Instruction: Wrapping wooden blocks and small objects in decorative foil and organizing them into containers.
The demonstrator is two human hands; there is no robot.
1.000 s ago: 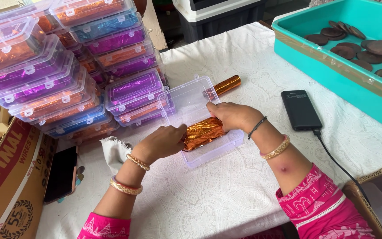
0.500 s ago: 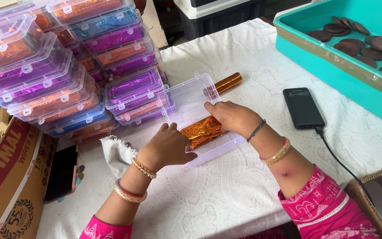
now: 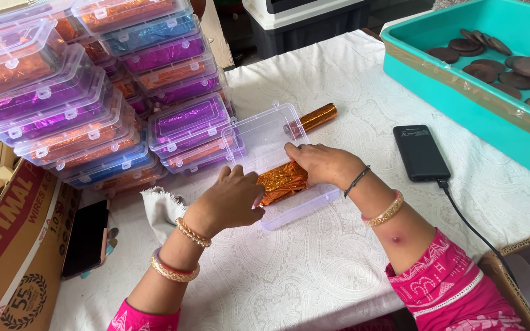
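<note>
Near the middle of the worktop [image 3: 314, 270], toward its far-left stacks, my clear plastic box [image 3: 289, 184] lies open, its lid [image 3: 264, 136] tipped back against the piles. My left hand [image 3: 231, 199] rests curled at the box's near-left corner, fingertips touching the end of the orange foil bundle [image 3: 280, 181]; my right hand [image 3: 323, 164] lies flat across the bundle's other end, pressing it down into the tray. Neither hand is clenched around it; both press on it more than grasp it.

The bundle is crinkled, shiny copper-orange foil, long and narrow, filling the tray lengthwise. I judge it light and soft, springy enough to puff up when let go, and easy to dent or tear, so I would hold it by both ends with flat fingers instead of pinching the middle. The box looks thin, stiff and a bit slippery on the lace cloth.

Beyond the lid lies a second orange foil roll [image 3: 317, 116]. Stacked closed boxes [image 3: 93, 98] of purple, orange and blue foil crowd the far-left corner. A black power bank [image 3: 420, 153] with a cable lies toward the right edge, beside a teal tray [image 3: 461, 92] of dark brown discs [image 3: 498, 61]. A cardboard carton [image 3: 13, 245] stands off the left edge, with a dark phone [image 3: 87, 236] just beside it.
</note>
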